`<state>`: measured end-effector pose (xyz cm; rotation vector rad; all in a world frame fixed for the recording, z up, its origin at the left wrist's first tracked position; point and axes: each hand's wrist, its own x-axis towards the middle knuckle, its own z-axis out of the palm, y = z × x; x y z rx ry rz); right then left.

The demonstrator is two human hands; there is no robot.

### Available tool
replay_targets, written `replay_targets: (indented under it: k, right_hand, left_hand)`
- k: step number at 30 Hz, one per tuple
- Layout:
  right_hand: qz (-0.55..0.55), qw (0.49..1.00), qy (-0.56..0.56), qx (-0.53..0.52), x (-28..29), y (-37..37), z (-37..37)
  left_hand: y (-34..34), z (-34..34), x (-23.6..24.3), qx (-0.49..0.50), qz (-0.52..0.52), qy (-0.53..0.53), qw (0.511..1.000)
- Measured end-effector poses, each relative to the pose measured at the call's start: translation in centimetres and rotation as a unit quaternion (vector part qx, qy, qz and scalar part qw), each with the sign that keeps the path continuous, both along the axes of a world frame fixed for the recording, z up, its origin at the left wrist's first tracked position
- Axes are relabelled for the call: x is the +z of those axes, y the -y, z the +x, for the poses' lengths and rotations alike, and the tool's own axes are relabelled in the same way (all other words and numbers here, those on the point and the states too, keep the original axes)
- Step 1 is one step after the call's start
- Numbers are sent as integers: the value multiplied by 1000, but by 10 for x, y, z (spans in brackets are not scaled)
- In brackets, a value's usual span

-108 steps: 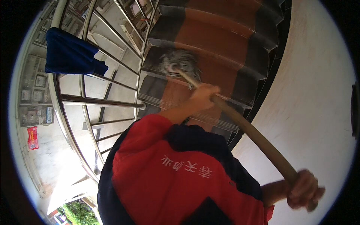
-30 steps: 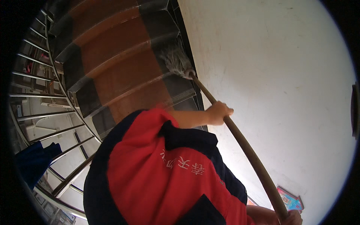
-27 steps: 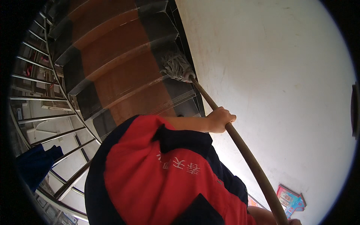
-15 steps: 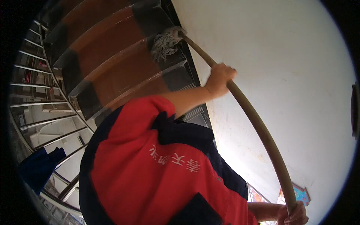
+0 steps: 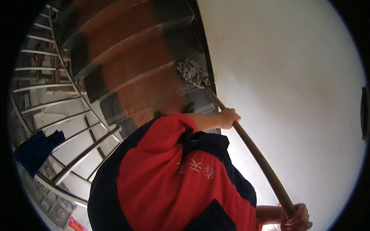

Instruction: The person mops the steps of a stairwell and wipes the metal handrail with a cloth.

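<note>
A mop (image 5: 262,161) with a long wooden handle slants from the lower right up to its grey string head (image 5: 192,69). The head rests on a dark stair tread beside the wall, its strands spread and damp-looking. My left hand (image 5: 229,118) is closed around the handle partway down, with that arm reaching across my red and navy shirt. At the handle's upper end my right hand (image 5: 296,218) is wrapped round the wood, low in the right of the picture.
Brown stairs with black ends (image 5: 133,73) rise ahead. A white wall (image 5: 296,84) runs along the right, close to the handle. On the left stands a metal railing (image 5: 90,148) with a dark blue cloth (image 5: 38,152) over it. Shoe tips (image 5: 190,107) show on a near step.
The mop head has come back from a farther step to a nearer tread, toward my feet. Both hands have kept their grip on the handle. The view has shifted, and shoe tips now show.
</note>
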<state>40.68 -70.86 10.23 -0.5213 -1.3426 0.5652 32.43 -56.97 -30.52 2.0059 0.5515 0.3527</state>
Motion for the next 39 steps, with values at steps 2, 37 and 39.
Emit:
replay_targets:
  k: [2, 37, 39]
  right_hand:
    - [-31, 999, 19, -18, -7, -12, 3]
    - [-114, 940, -111, 301, -104, -98, -187]
    - [-189, 900, -119, 374, -120, -95, -217]
  left_hand:
    - [-6, -27, 13, 34, -12, -12, 999]
    - [90, -417, -35, 465, -8, -62, 883]
    - [106, -450, -60, 510, 21, -70, 857]
